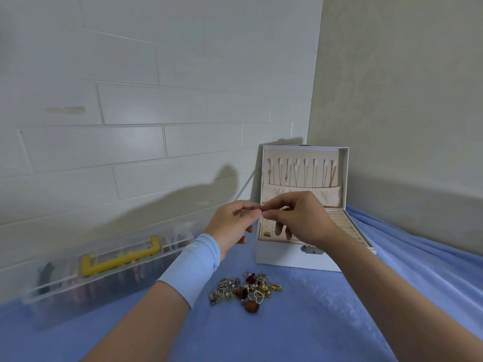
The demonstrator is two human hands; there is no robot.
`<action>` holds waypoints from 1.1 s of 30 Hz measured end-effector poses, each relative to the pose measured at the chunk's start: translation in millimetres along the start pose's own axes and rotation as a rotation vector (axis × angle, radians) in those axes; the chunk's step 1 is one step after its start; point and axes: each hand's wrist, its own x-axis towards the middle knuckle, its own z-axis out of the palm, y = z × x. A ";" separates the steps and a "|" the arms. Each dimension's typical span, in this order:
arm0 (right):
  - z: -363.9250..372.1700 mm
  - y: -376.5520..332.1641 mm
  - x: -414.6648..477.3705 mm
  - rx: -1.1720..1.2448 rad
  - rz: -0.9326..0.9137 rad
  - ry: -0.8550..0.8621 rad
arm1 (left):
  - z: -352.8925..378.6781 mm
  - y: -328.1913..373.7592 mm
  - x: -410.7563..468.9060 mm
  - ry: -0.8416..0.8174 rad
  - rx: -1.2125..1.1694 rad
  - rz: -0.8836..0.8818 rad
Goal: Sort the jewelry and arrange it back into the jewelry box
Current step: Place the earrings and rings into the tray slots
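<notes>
A white jewelry box (287, 258) stands open on the blue cloth, its lid upright with several necklaces (300, 172) hanging inside. A small gold piece (266, 233) sits on the box's perforated earring panel. In front of the box lies a tangled heap of jewelry (244, 290) with pearls, chains and reddish stones. My left hand (231, 223) and my right hand (298, 218) meet above the box's front left corner, fingertips pinched together on one tiny piece of jewelry (262, 209); it is too small to identify.
A clear plastic organiser case (99, 273) with a yellow handle lies to the left against the tiled wall. The blue cloth (326, 309) covers the surface. A beige wall closes the corner on the right, behind the box.
</notes>
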 end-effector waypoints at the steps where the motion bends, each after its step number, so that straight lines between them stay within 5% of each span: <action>1: 0.1 0.1 0.7 0.021 0.006 0.002 | -0.3 -0.2 -0.4 0.005 0.035 0.030; 8: 0.2 0.9 -0.6 0.237 0.090 -0.098 | -3.8 1.8 -0.6 -0.024 0.002 0.157; 16: 9.4 -1.7 2.4 0.395 0.117 0.031 | -3.7 1.7 2.7 0.028 0.044 0.116; 23: 8.8 3.6 4.7 0.164 0.073 0.078 | -8.8 1.3 8.3 -0.034 0.212 0.167; 29: 0.2 18.3 19.1 -0.201 0.153 0.174 | -13.5 -9.3 10.2 -0.498 0.780 0.032; 33: 3.6 30.5 36.8 -0.467 0.159 0.158 | -12.5 -17.0 10.4 -0.584 0.887 0.008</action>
